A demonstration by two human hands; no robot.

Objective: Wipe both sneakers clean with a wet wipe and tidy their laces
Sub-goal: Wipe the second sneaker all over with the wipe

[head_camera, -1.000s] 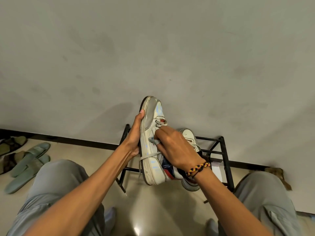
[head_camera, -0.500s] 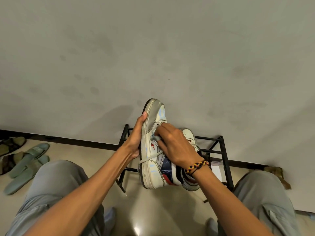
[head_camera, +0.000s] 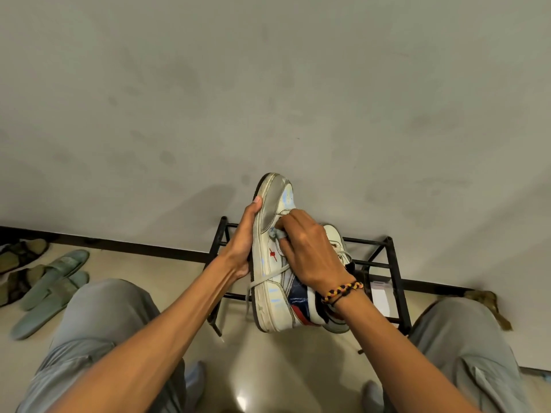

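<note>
We hold one sneaker (head_camera: 272,263) upright above our knees. Left hand (head_camera: 243,248) grips its sole, thumb near the toe. Right hand (head_camera: 310,254) pinches a balled wet wipe (head_camera: 274,233) against the side. We judge the shoe light and stiff, best gripped by the sole; the wipe limp. A loose lace (head_camera: 253,289) dangles. The second sneaker (head_camera: 335,238) sits behind on the shoe rack (head_camera: 396,281).

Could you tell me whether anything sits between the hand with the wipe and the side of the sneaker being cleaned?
Nothing visible does. The right hand presses the wet wipe straight onto the sneaker, which the left hand holds; only a loose lace crosses the side lower down.
</note>
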